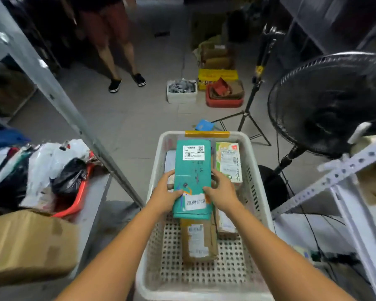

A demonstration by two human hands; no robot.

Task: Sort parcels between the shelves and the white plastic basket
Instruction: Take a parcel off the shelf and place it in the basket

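Left hand [165, 190] and right hand [220, 190] clamp long teal flat parcel [192, 168] from both sides | over white perforated plastic basket [204, 285] | brown cardboard parcel [198, 242] and others inside, sorting looks unfinished

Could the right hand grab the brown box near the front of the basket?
Probably yes. Most of the brown box lies bare in the white basket, close to the right hand; only its far end sits under the teal parcel. The hand must let go of that parcel first.

A single wide-angle camera worn on the head is looking forward and steeply down, hanging close above a white basket [204, 290], with aisle floor [139, 127] stretching away ahead.
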